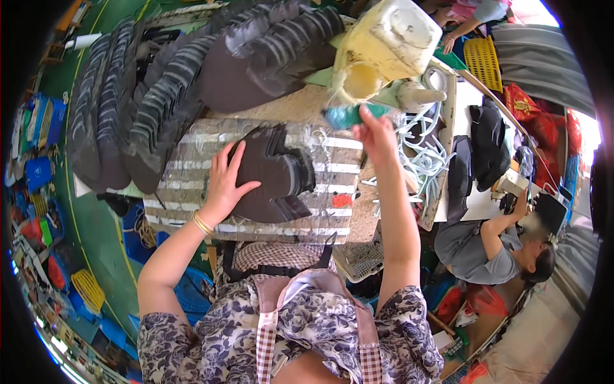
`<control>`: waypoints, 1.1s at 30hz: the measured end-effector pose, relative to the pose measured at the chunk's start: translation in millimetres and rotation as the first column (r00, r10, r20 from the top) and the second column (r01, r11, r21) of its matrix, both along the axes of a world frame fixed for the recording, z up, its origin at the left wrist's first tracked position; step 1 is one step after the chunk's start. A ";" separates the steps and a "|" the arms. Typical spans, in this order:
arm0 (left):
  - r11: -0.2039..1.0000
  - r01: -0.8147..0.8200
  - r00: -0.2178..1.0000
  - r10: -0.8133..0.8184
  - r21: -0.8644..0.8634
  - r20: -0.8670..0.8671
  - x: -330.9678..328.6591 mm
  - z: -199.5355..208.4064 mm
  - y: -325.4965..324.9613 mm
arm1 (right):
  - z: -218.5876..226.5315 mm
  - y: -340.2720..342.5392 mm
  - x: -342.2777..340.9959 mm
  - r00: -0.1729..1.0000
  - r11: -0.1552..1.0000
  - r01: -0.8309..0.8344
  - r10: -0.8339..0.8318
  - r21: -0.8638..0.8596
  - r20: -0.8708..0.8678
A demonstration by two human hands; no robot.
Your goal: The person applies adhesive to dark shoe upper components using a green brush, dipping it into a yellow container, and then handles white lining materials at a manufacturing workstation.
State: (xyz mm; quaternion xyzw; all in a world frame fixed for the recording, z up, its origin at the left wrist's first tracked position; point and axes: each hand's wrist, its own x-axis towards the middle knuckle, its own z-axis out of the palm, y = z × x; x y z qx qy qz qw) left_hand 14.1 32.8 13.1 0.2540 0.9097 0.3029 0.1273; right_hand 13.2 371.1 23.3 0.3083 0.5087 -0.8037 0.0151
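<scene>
My left hand lies with its fingers spread on a fanned stack of dark grey-brown, sole-shaped sheet pieces. Their overlapping edges step out toward the right. Beneath them is a work board with pale stripes and smears. My right hand is closed on a teal brush, which is partly blurred. It is held beyond the board's right part, just below the round opening of a grimy yellow plastic container.
More fanned dark pieces lie across the bench's far left. Pale strips tangle right of my right forearm, and black pieces lie farther right. A person in grey works at the right; another person's hand shows near a yellow basket.
</scene>
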 end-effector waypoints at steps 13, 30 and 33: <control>1.000 0.012 0.996 -0.011 0.005 -0.087 -1.9 -4.6 -3.6 | -14.1 -118.7 61.8 0.981 0.754 -0.190 0.177 0.628 0.084; 0.994 0.073 0.990 -0.063 0.079 -0.123 -15.1 -5.2 -8.4 | -14.1 -161.7 99.7 0.932 0.811 0.334 -0.206 0.480 -0.300; 0.998 0.032 0.989 -0.023 0.058 -0.148 -14.1 -9.3 -6.5 | -15.3 -169.7 94.2 0.960 0.497 0.113 0.168 0.860 -0.224</control>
